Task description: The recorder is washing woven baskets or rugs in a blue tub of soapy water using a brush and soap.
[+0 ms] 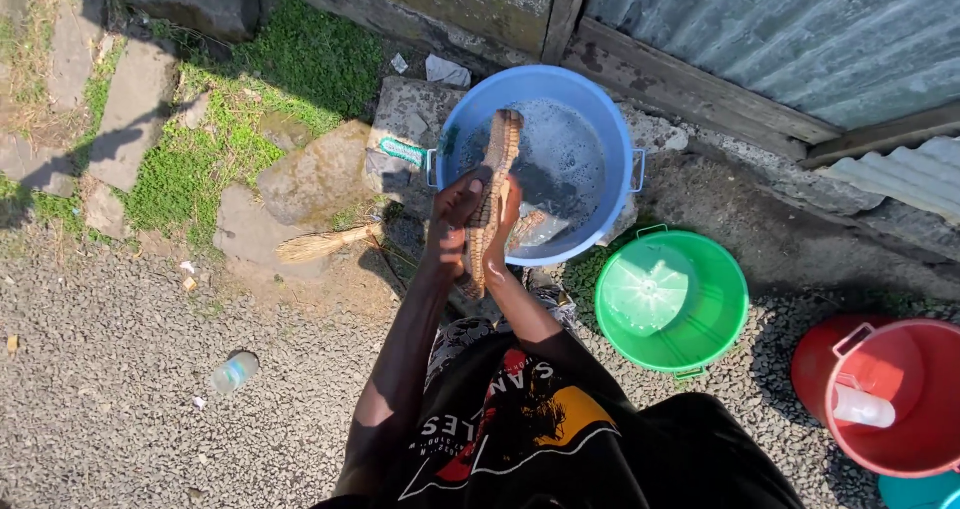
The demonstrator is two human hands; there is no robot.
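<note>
- Gravel on the left carries a discarded plastic bottle [234,371] and a straw broom [325,242].
- Left hand [456,207] and right hand [503,219] are closed around a brown sandal [492,194], held over the soapy blue basin [610,129].
- Washing is judged midway; rinsing remains, with the green bucket [720,309] unused.

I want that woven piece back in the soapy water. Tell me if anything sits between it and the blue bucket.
Nothing visible does. Both the left hand and right hand clasp the woven piece directly over the blue bucket, with open soapy water beneath.
</note>
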